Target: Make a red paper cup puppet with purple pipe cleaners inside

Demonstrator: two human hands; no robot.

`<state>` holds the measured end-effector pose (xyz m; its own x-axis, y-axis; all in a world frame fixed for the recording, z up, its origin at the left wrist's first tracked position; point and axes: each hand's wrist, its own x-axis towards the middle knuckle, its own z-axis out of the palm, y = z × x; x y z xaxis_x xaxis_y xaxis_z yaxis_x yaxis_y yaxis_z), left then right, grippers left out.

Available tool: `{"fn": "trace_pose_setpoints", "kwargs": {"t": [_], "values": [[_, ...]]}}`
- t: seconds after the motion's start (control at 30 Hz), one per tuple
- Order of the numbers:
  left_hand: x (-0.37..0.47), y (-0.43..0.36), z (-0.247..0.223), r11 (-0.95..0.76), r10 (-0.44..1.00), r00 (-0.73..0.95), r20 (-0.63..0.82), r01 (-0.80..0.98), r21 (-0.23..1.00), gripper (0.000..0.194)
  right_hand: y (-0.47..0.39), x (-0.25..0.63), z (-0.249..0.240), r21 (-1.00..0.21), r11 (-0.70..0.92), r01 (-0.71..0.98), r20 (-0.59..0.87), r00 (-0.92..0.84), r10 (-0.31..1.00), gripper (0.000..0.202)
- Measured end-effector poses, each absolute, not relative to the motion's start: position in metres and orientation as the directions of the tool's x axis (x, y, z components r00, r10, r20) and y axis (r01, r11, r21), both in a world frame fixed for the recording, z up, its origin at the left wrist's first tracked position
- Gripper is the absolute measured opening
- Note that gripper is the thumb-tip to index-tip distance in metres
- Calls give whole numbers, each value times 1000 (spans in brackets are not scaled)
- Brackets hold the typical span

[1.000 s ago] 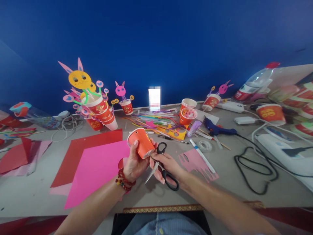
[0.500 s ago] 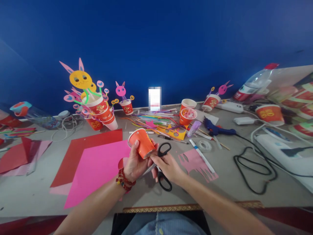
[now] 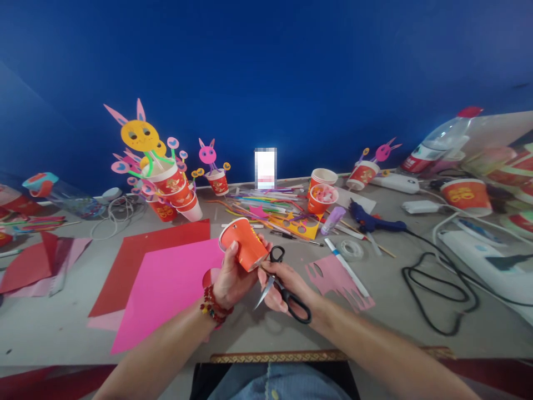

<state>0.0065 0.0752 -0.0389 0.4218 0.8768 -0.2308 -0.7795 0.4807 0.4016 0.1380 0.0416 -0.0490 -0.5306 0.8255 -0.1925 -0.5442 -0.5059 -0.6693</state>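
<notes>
An orange paper cup (image 3: 245, 244) lies tilted in my left hand (image 3: 234, 278), its white rim toward the upper left and its base toward my right hand (image 3: 287, 283). The left thumb presses on the cup's side. Black-handled scissors (image 3: 296, 304) are held in my right hand, blades pointing down and left, below the cup. The right thumb and fingertips are at the cup's base; whether they pinch something there is too small to tell. A pink sheet (image 3: 162, 289) lies on the table left of the hands.
Decorated cups (image 3: 170, 186) stand at the back left. Straws and pipe cleaners (image 3: 266, 203) are heaped behind the hands. A cut pink paper (image 3: 337, 280), a white marker (image 3: 347, 268), tape (image 3: 352, 249) and a blue glue gun (image 3: 370, 218) with its cord lie to the right.
The scissors have turned in my right hand, with the lower handle swung to the right and the blades pointing more downward. The cup has stayed in my left hand.
</notes>
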Motion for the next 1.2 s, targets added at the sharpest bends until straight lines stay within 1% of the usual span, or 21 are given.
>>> {"fn": "trace_pose_setpoints", "kwargs": {"t": [0.07, 0.1, 0.2, 0.23, 0.3, 0.37, 0.43, 0.5, 0.63, 0.77, 0.83, 0.93, 1.0, 1.03, 1.1, 1.17, 1.2], "values": [[6, 76, -41, 467, 884, 405, -234, -784, 409, 44, 43, 140, -48, -638, -532, -557, -209, -540, 815, 32], [6, 76, -41, 472, 882, 409, -236, -778, 414, 47, 43, 141, -47, -646, -538, -542, -220, -542, 811, 32], [6, 76, -38, 520, 854, 446, -266, -743, 422, 54, 45, 145, -45, -756, -505, -416, -272, -503, 821, 37], [6, 76, -36, 525, 851, 446, -278, -740, 420, 53, 45, 147, -43, -801, -482, -357, -290, -473, 832, 40], [6, 76, -31, 506, 861, 417, -289, -759, 411, 43, 43, 151, -40, -873, -422, -244, -308, -393, 866, 44], [6, 76, -28, 497, 865, 408, -292, -779, 383, 37, 40, 153, -38, -927, -343, -151, -284, -312, 906, 44], [4, 78, -28, 515, 852, 427, -303, -785, 345, 38, 38, 154, -38, -962, -262, -73, -236, -250, 939, 41], [1, 81, -32, 526, 844, 437, -312, -789, 317, 39, 36, 155, -40, -979, -202, -8, -195, -218, 956, 38], [-2, 84, -38, 514, 851, 431, -299, -800, 309, 36, 36, 156, -47, -986, -152, 66, -163, -217, 962, 35], [-1, 81, -35, 541, 835, 445, -323, -772, 334, 40, 37, 156, -51, -986, -112, 123, -141, -258, 956, 34], [0, 79, -33, 552, 827, 438, -353, -754, 358, 42, 37, 157, -49, -978, -40, 205, -93, -259, 961, 35], [2, 79, -33, 546, 829, 401, -390, -735, 403, 40, 35, 159, -42, -910, 143, 388, 37, -267, 963, 40], [3, 79, -36, 526, 839, 365, -403, -730, 436, 37, 34, 160, -39, -818, 277, 504, 144, -288, 947, 42], [4, 79, -38, 517, 844, 347, -408, -727, 451, 35, 34, 161, -38, -750, 351, 561, 207, -304, 930, 42], [6, 78, -43, 522, 840, 333, -428, -712, 471, 35, 33, 161, -39, -570, 489, 660, 329, -363, 872, 39], [9, 76, -46, 541, 828, 338, -447, -691, 479, 37, 34, 161, -41, -399, 573, 716, 395, -430, 812, 35], [10, 76, -47, 547, 825, 343, -450, -684, 482, 38, 34, 161, -42, -344, 589, 731, 402, -452, 796, 33]]}}
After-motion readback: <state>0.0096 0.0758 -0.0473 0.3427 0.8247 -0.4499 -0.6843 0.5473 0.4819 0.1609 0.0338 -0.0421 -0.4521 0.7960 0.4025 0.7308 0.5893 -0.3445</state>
